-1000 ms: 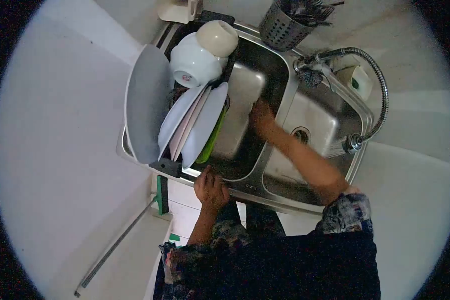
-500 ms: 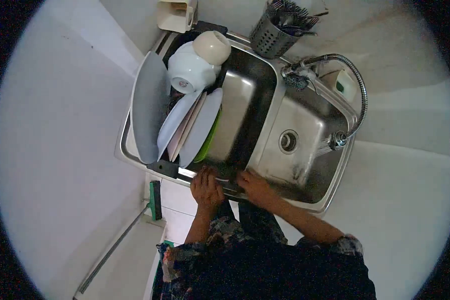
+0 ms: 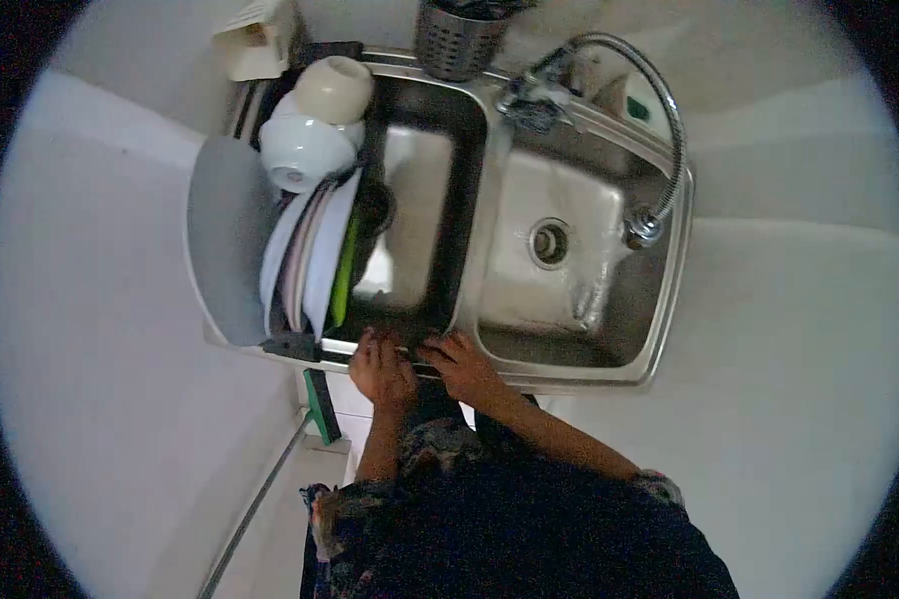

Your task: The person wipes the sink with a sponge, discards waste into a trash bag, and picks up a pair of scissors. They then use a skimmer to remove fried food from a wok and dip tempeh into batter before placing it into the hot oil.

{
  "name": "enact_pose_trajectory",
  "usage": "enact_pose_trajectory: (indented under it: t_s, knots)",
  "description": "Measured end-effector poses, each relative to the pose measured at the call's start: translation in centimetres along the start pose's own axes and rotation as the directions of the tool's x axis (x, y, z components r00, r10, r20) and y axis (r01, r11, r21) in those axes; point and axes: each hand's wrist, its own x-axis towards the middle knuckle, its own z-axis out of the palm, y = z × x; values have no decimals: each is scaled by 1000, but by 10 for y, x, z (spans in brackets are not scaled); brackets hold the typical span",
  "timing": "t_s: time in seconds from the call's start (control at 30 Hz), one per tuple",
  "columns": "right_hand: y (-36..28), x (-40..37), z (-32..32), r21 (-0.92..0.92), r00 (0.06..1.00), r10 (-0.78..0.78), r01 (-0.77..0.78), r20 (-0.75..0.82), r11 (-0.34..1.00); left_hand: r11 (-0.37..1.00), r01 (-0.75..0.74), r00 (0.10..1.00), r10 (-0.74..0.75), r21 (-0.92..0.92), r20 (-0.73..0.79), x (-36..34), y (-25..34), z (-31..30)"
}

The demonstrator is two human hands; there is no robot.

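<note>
My left hand point(image 3: 383, 371) is at the front rim of the left sink basin, its fingers bent down over the edge. Close to its right, my right hand point(image 3: 463, 373) has its fingers drawn together, pointing toward the left hand. Both look closed, but whatever lies between or under the fingers is dark and I cannot make it out. Left of the hands, plates point(image 3: 320, 255) stand on edge in a rack, with a green one point(image 3: 344, 275) at their right. Behind them are white bowls point(image 3: 308, 150) and a cream bowl point(image 3: 335, 90) on top.
The right basin point(image 3: 529, 319) has a drain point(image 3: 548, 243) and a curved flexible faucet point(image 3: 669, 130) above it. A perforated cutlery holder point(image 3: 457, 45) stands at the back rim. A large grey board or tray point(image 3: 230, 240) leans at left. A green squeegee point(image 3: 322, 407) is on the floor.
The camera has shifted, so the sink appears further left and higher. My hands have come closer together along the front rim, the right one moving toward the left.
</note>
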Motion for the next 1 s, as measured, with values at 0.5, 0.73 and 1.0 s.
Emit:
enact_pose_trajectory:
  t_s: [0.5, 0.73, 1.0]
  knots:
    - [121, -250, -160, -114, 772, 605, -631, -198, 768, 884, -270, 944, 321, 382, -73, 1, 9, 1]
    - [226, -166, -155, -442, 781, 620, -532, 74, 722, 858, -289, 928, 360, 424, -95, -4, 1, 8]
    - [194, -180, -38, -435, 630, 629, -459, 456, 775, 907, -246, 964, 265, 342, -8, -3, 2, 2]
